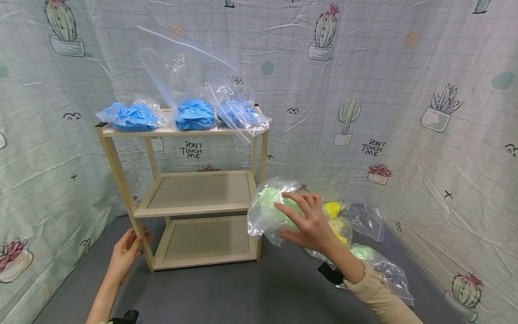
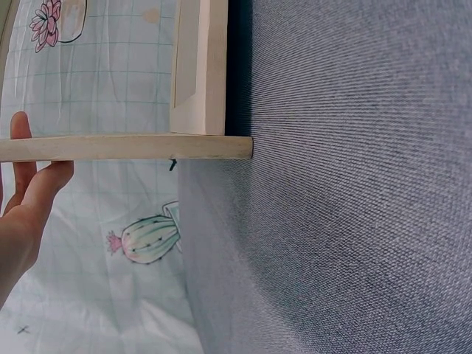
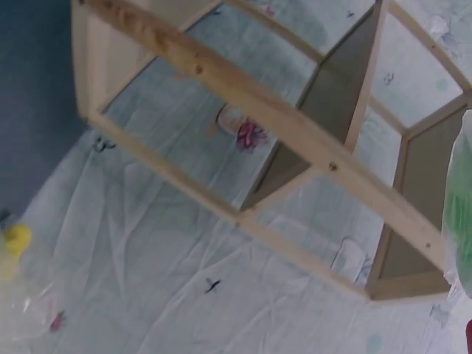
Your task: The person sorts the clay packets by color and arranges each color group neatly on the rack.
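Observation:
My left hand (image 1: 124,253) grips the front left post of a wooden shelf rack (image 1: 202,211), low down. In the left wrist view the thumb and fingers (image 2: 46,184) lie on either side of that post. My right hand (image 1: 310,224) holds up a clear plastic bag with pale green contents (image 1: 265,204), just beside the rack's right side. At the right wrist view's edge, only part of this green bag (image 3: 461,214) shows. Three clear bags with blue contents, a left one (image 1: 133,118), a middle one (image 1: 195,115) and a right one (image 1: 240,114), sit on the top shelf.
Right of the rack, behind my right forearm, lie bags with yellow contents (image 1: 333,209) and another pale green bag (image 1: 362,253) on the grey surface (image 1: 283,292). A cactus-print curtain (image 1: 404,67) encloses the back and sides.

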`<state>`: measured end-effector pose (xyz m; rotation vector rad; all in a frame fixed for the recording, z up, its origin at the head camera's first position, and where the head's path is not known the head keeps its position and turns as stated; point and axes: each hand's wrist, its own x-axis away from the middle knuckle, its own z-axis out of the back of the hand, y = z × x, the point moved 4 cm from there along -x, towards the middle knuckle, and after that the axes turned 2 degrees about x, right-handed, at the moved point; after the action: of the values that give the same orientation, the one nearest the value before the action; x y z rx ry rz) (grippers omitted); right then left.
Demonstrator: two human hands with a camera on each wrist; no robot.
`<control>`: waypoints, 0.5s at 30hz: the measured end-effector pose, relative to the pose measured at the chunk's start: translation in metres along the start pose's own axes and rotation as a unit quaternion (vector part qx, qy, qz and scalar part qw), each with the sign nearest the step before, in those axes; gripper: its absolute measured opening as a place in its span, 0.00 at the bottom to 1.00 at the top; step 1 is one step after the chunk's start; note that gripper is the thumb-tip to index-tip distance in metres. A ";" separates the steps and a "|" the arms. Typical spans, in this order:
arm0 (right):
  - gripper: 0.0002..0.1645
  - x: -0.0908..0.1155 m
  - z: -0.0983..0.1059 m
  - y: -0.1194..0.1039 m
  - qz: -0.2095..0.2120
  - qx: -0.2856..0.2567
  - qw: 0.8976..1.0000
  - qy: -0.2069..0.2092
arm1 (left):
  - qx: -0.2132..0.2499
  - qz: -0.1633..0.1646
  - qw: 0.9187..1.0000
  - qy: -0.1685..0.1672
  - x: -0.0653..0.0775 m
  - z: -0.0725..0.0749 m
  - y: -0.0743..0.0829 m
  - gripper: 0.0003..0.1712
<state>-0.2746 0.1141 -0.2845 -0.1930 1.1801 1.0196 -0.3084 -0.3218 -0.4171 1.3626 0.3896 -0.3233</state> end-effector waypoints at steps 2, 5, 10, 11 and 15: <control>0.35 -0.006 -0.006 -0.006 0.006 0.009 1.000 -0.008 | -0.004 -0.004 1.000 -0.001 0.000 0.000 0.000 0.16; 0.40 -0.015 -0.018 -0.015 0.017 0.028 0.999 -0.009 | -0.003 -0.007 1.000 -0.001 0.000 0.001 0.000 0.16; 0.36 -0.032 -0.039 -0.028 0.018 0.042 0.999 -0.010 | 0.000 -0.005 1.000 0.000 0.000 0.000 0.000 0.16; 0.36 -0.036 -0.043 -0.029 0.015 0.044 0.999 -0.012 | 0.000 -0.004 1.000 0.000 0.000 0.000 0.000 0.16; 0.33 -0.050 -0.058 -0.033 0.001 0.055 0.998 -0.017 | -0.003 0.001 1.000 0.002 0.001 -0.001 0.001 0.16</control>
<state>-0.2896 0.0322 -0.2798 -0.0880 1.2027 0.9533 -0.3076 -0.3209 -0.4169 1.3571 0.3925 -0.3184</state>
